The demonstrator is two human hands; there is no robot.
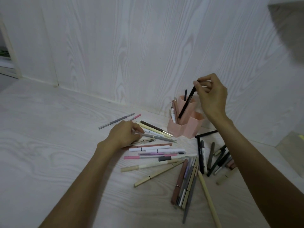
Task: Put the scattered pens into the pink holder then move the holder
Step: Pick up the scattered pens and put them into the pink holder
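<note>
While right hand (212, 94) pinches a black pen (187, 101) tilted over the holder (189, 125) by the wall, left hand (125, 134) grips worktop pens (156, 155); a slanted drop could tip the holder.

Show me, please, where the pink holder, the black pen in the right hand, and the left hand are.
pink holder (195, 125): head view, on its front right wall.
black pen (186, 104): head view, on the middle of its barrel.
left hand (124, 134): head view, on its back.
</note>
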